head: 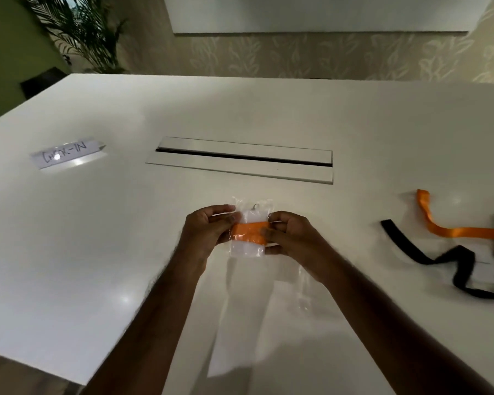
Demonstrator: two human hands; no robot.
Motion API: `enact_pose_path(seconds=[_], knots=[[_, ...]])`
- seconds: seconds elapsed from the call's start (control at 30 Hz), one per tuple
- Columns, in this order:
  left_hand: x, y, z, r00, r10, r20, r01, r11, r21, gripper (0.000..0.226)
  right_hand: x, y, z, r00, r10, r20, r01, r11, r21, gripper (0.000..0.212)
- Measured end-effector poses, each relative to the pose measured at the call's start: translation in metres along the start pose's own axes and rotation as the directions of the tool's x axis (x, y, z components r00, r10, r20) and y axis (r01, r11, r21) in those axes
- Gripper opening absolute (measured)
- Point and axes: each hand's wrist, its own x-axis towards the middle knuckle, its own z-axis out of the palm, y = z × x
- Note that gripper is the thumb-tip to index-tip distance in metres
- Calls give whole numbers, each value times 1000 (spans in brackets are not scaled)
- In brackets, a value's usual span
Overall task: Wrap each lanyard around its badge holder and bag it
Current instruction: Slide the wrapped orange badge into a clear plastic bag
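Note:
A clear plastic bag [251, 208] sits between both hands above the white table [97, 223]. Inside it is a badge holder [247, 249] with an orange lanyard [247, 233] wound across its middle. My left hand [208, 232] grips the bag's left side. On the right side, my right hand [290, 238] pinches the bag with thumb over the orange band. A loose orange lanyard [451, 228] and a loose black lanyard [439, 258] lie on the table at the right.
A long cable slot with a lid [240, 159] runs across the table behind my hands. A paper label with handwriting [67, 152] lies at the left. More clear plastic [297, 283] lies under my right wrist. A plant [77, 32] stands beyond the far left corner.

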Motion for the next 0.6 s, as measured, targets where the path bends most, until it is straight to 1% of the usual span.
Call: enact_pose_path(seconds=[0.1, 0.2, 0.33, 0.43, 0.6], knots=[[25, 4, -37, 1000, 13, -20, -13, 1000, -1, 27, 35, -2, 33, 999, -16, 37, 17, 999, -35, 32], [48, 11, -67, 998, 29, -50, -30, 999, -12, 27, 69, -4, 60, 999, -43, 31, 45, 997, -64, 33], [83, 18, -105, 996, 40, -77, -39, 999, 21, 28, 111, -6, 93, 999, -21, 29, 21, 1000, 0, 40], [110, 21, -128, 995, 27, -99, -25, 999, 24, 29, 139, -8, 114, 1000, -27, -8, 27, 999, 35, 39], [151, 18, -159, 989, -12, -150, 15, 1000, 17, 34, 183, -6, 144, 998, -23, -63, 25, 999, 34, 44]])
